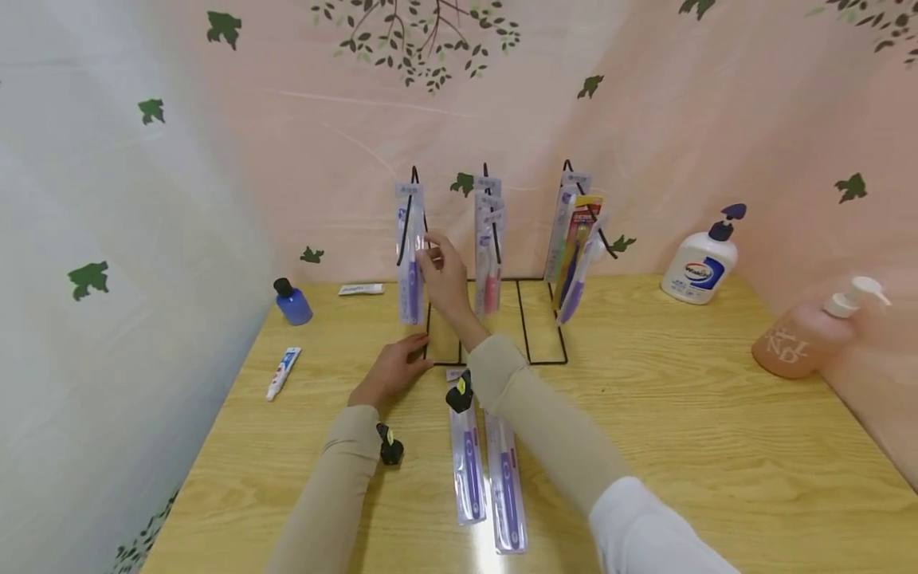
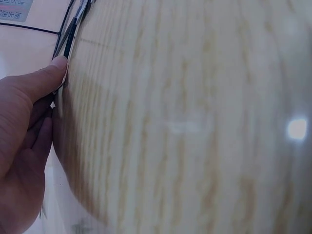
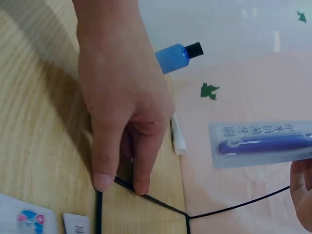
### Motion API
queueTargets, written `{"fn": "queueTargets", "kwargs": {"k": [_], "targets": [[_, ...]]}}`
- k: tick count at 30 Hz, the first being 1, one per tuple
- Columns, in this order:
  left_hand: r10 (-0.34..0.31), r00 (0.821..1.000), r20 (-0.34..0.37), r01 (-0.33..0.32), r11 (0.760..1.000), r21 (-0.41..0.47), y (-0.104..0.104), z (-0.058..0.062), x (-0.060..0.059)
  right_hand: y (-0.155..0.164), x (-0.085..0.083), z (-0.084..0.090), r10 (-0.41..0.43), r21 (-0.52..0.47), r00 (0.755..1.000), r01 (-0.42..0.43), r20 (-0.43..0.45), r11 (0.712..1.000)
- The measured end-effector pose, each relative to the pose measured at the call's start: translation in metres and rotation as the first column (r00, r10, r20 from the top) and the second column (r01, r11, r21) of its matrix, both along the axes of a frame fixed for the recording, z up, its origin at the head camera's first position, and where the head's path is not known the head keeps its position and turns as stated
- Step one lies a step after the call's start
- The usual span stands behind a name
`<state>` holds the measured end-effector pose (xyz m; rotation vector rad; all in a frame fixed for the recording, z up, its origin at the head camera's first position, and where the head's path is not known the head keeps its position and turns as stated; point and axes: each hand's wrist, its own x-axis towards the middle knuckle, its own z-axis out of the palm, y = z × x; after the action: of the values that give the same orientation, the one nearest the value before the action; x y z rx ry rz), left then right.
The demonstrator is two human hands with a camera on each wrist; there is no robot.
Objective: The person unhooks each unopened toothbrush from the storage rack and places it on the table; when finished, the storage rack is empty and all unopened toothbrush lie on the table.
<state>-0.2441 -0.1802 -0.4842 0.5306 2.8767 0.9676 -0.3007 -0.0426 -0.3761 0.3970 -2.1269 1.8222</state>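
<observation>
A person is sitting at a light wooden table (image 1: 681, 414) set in a corner. The walls behind and beside it are covered with pink and white sheets that have green leaves printed on them.

A black wire rack (image 1: 527, 319) is standing at the far middle of the table. The left hand (image 1: 390, 371) is resting on the table and pressing its thumb and fingertips down on the near left corner of the rack's base. The right hand (image 1: 445, 275) is reaching up and pinching a packed purple toothbrush (image 1: 410, 263) that is hanging on the rack's left hook. More packed toothbrushes are hanging on the middle and right hooks.

Two more toothbrush packs (image 1: 488, 470) are lying flat on the near side of the table. A small blue bottle (image 1: 292, 303) and a little white tube (image 1: 283, 372) are sitting on the left. A white pump bottle (image 1: 703, 263) and a pink pump bottle (image 1: 810, 335) are on the far right.
</observation>
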Motion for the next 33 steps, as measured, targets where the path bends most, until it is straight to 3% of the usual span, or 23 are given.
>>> {"fn": "queueTargets", "kwargs": {"k": [3,9,12,16,20,23,29,33], "targets": [[0.014,1.000,-0.006,-0.014,1.000,-0.001,-0.001,-0.002,0.001,0.002,0.012,-0.001,0.029,-0.022,0.999,-0.029,0.019,0.999],[0.085,0.994,0.065,-0.091,0.991,0.096,0.000,0.002,0.006,0.008,0.041,-0.001,0.087,-0.052,0.996,-0.086,0.008,0.995],[0.079,0.997,0.022,-0.081,0.995,0.067,0.000,0.004,0.007,0.013,0.056,0.000,0.107,-0.053,0.994,-0.106,0.013,0.993],[0.059,0.997,-0.055,-0.058,0.998,0.008,-0.001,0.005,0.006,0.023,0.084,0.015,0.127,-0.029,0.992,-0.127,-0.011,0.991],[0.040,0.999,-0.034,-0.038,0.998,0.057,-0.001,0.004,0.006,0.033,0.110,0.029,0.148,0.023,0.989,-0.148,-0.016,0.989],[0.017,0.999,-0.044,-0.014,0.997,0.071,-0.002,0.003,0.005,0.040,0.119,0.029,0.157,0.054,0.988,-0.157,0.002,0.986],[-0.002,0.999,-0.049,0.006,0.996,0.085,-0.003,0.000,0.005,0.052,0.120,0.011,0.205,0.052,0.979,-0.205,0.014,0.977],[-0.025,0.997,-0.072,0.031,0.997,0.073,-0.004,-0.001,0.004,0.064,0.129,0.013,0.235,0.056,0.972,-0.235,0.002,0.970]]}}
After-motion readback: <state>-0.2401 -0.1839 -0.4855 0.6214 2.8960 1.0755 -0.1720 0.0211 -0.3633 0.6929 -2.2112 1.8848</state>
